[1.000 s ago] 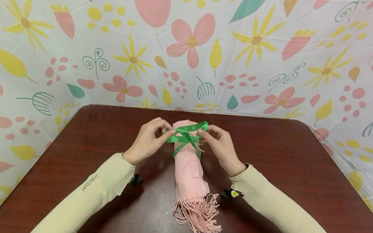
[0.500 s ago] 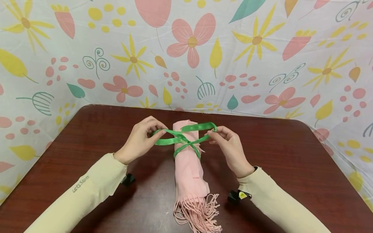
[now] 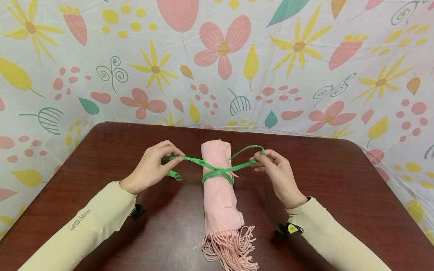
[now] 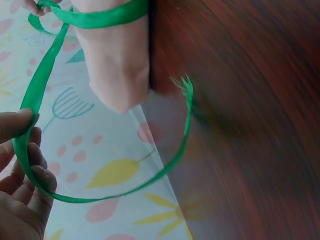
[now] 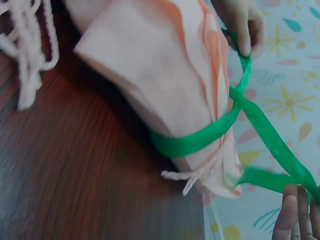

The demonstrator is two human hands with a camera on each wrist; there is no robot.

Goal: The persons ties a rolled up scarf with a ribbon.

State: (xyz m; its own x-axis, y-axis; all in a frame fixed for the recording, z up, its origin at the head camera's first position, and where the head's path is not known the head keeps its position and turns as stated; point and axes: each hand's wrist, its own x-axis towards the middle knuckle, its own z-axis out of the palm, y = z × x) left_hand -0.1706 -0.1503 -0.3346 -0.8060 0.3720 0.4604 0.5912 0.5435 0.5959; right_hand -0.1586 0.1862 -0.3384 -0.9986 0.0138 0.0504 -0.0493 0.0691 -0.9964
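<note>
A rolled pink scarf (image 3: 218,199) with a fringe of tassels lies lengthwise on the table. Around its upper part runs a green ribbon (image 3: 211,174), crossed over on top of the roll. My left hand (image 3: 152,165) pinches one ribbon end between thumb and fingers, left of the scarf; in the left wrist view the ribbon's loose tail (image 4: 170,165) curves away to a frayed tip. To the right, my right hand (image 3: 276,171) pinches the other end, whose tail arcs back toward the scarf. Both stretches between hands and crossing look drawn out straight.
The dark brown wooden table (image 3: 332,177) has rounded back corners. Behind it hangs a white cloth (image 3: 223,94) printed with flowers and leaves. A small black wrist camera (image 3: 282,230) sits under the right sleeve, another black one (image 3: 137,211) under the left.
My hands have moved apart, left hand leftward, right hand rightward. The ribbon's loops have pulled out into straight lengths, and its crossing lies lower on the scarf. The scarf stays put.
</note>
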